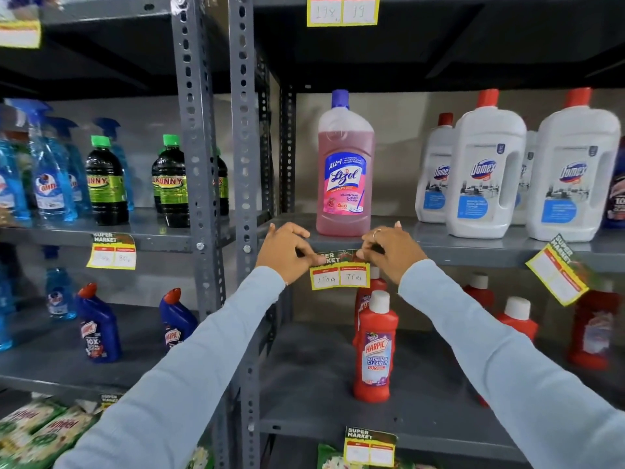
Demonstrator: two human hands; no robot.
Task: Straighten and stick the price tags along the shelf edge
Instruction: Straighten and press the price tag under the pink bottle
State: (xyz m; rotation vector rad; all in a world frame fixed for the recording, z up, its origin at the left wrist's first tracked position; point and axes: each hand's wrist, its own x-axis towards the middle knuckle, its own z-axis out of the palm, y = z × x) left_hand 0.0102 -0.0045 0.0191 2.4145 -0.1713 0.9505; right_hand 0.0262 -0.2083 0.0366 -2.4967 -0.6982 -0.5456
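Sleeved forearms reach up; left hand (284, 247) and right hand (389, 248) pinch the price tag (340, 270) at its top corners against the shelf edge (473, 253), below the pink cleaner bottle (345, 167). Step: levelling, pressing down. Next, probably: tilted tag (556, 274) to the right needs straightening.

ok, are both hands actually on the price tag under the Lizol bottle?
Touching. In the head view the left hand pinches the price tag's top left corner and the right hand its top right, pressing it to the shelf edge.
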